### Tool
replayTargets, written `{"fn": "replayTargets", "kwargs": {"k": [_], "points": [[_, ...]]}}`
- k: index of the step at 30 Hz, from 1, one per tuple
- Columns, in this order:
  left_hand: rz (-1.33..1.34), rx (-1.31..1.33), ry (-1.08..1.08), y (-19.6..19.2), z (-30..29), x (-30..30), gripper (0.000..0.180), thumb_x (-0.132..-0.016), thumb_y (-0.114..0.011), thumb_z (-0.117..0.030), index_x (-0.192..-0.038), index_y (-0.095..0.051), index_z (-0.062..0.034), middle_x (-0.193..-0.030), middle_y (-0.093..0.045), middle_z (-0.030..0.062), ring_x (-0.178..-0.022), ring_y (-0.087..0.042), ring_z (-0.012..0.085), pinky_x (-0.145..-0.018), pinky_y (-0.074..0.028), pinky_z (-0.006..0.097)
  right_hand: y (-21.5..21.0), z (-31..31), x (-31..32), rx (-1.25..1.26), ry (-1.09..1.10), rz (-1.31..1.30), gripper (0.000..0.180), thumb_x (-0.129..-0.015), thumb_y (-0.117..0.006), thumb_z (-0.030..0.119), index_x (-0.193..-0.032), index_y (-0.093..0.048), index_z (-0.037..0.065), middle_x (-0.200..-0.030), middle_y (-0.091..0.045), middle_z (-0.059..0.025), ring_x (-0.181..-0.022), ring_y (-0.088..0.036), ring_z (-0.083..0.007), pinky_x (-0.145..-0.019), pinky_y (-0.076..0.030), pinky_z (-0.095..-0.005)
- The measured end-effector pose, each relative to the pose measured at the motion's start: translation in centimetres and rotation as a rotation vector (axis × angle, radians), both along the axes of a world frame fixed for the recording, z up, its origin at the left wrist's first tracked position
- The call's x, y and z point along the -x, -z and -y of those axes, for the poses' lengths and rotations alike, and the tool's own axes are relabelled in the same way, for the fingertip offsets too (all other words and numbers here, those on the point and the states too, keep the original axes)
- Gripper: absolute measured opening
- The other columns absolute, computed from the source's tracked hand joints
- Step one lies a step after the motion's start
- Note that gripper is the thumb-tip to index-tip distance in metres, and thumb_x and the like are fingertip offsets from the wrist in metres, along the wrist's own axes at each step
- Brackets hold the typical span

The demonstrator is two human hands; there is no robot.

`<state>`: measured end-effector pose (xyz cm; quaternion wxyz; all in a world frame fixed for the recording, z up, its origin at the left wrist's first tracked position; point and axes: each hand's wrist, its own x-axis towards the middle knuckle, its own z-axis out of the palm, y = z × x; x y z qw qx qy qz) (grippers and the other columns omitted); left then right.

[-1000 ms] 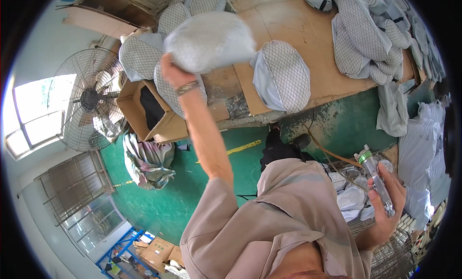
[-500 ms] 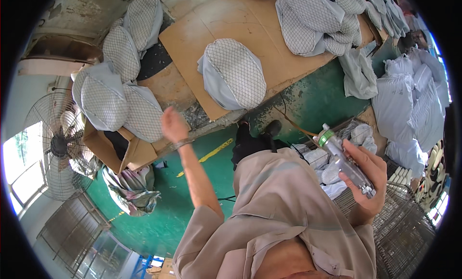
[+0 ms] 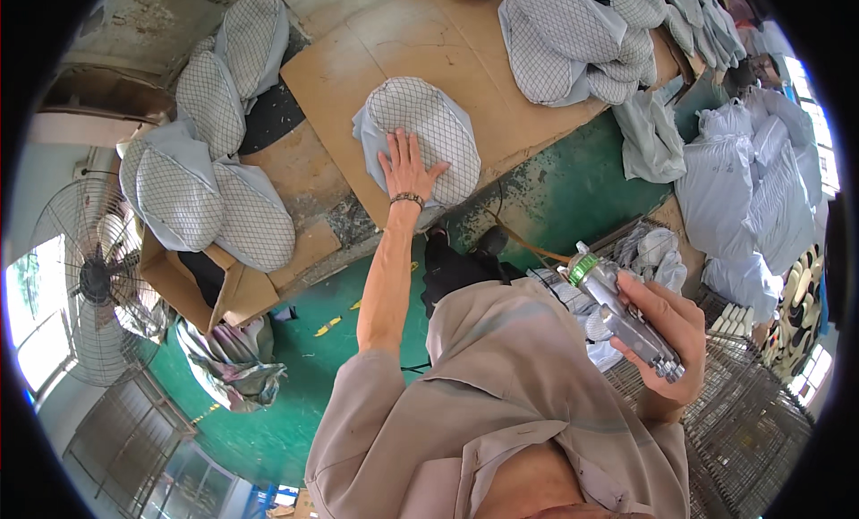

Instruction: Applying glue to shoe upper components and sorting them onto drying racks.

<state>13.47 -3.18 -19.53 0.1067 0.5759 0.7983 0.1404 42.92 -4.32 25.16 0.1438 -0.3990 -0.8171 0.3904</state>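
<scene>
The loose shirt is light brown, with short, wide sleeves, soft folds and an open collar near six o'clock. A dark, bumpy band circles the wrist by the left hand. Black trousers and a dark shoe show at eleven o'clock from the shirt.

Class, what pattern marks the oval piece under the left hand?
Dark crisscross lines forming diamonds on the pale oval piece, shown best in the head view.
</scene>
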Motion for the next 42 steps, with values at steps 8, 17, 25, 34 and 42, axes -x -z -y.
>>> {"fn": "replayTargets", "kwargs": {"k": [8, 17, 25, 34, 42], "points": [[0.087, -0.051, -0.005, -2.2, 5.0, -2.0, 0.06, -0.095, -0.058, -0.044, -0.136, -0.053, -0.0006, -0.149, -0.047, 0.0185, -0.143, -0.035, 0.0404, -0.117, -0.021, 0.061, -1.0, 0.2, 0.8, 0.023, 0.113, 0.023, 0.062, -0.074, -0.081, 0.028, -0.12, -0.066, -0.009, -0.086, -0.066, -0.0164, -0.071, -0.062, -0.0233, -0.065, -0.047, -0.0306], [0.431, -0.229, -0.263, -4.5, 12.6, -3.3, 0.029, -0.096, -0.062, -0.024, -0.116, -0.066, -0.004, -0.129, -0.063, 0.0162, -0.129, -0.051, 0.0424, -0.109, -0.038, 0.053, -2.1, -0.4, -0.7, 0.054, 0.185, 0.15, 0.063, -0.08, -0.077, 0.022, -0.131, -0.057, -0.012, -0.09, -0.066, -0.0145, -0.079, -0.065, -0.0221, -0.071, -0.048, -0.0292], [0.721, 0.028, -0.627, 0.5, 17.7, -1.5, 0.04, -0.1, -0.054, -0.036, -0.101, -0.07, 0.0004, -0.093, -0.074, 0.0151, -0.09, -0.072, 0.029, -0.083, -0.053, 0.038, -0.2, -1.3, -4.2, 0.015, 0.156, 0.086, 0.062, -0.073, -0.08, 0.024, -0.124, -0.065, -0.007, -0.089, -0.068, -0.015, -0.079, -0.066, -0.0231, -0.071, -0.048, -0.0289], [1.135, 0.44, -1.198, 10.2, 29.0, -9.7, 0.041, -0.096, -0.058, -0.043, -0.114, -0.067, -0.0064, -0.098, -0.074, 0.0088, -0.086, -0.072, 0.0225, -0.068, -0.058, 0.042, 2.6, -4.8, -11.4, 0.011, -0.012, -0.035, 0.058, -0.069, -0.079, 0.02, -0.12, -0.068, -0.006, -0.078, -0.064, -0.0131, -0.065, -0.062, -0.0231, -0.06, -0.044, -0.0298], [1.241, 0.413, -1.334, 8.5, 31.9, -21.0, 0.041, -0.092, -0.064, -0.036, -0.119, -0.064, -0.0052, -0.099, -0.074, 0.0094, -0.085, -0.072, 0.0241, -0.07, -0.059, 0.041, 2.3, -8.3, -16.9, 0.02, -0.136, -0.025, 0.053, -0.072, -0.073, 0.021, -0.12, -0.069, -0.003, -0.081, -0.066, -0.0138, -0.068, -0.065, -0.0255, -0.064, -0.047, -0.0333]]}}
